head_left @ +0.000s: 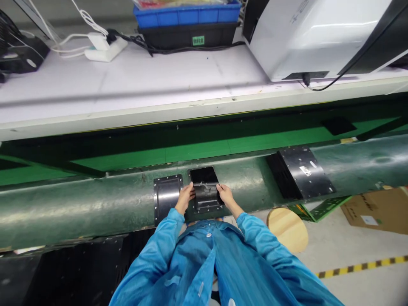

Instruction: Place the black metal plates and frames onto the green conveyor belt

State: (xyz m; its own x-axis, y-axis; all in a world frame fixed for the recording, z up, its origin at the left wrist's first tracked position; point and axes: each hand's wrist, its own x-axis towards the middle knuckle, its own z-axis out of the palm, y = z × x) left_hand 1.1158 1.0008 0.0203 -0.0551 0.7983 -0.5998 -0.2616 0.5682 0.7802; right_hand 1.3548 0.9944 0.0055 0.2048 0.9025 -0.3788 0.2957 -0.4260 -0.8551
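A glossy black panel (207,198) with small light dots along its edges lies in front of me on the green work surface. My left hand (185,199) has its fingers curled at the panel's left edge. At the opposite edge my right hand (225,194) grips with thumb and fingers. Close to my left hand, apart from the held piece, rests a second black panel (167,199) with dotted edges. Farther right is a larger black panel (307,173) with a white label, beside a stack of dark pieces (283,176).
A pale shelf (159,80) runs above, with a blue bin (188,16), a white machine (318,38) and a power strip (106,50). A round wooden stool (287,230), green crate (327,209) and cardboard box (379,210) stand right. Black sheets (76,267) lie lower left.
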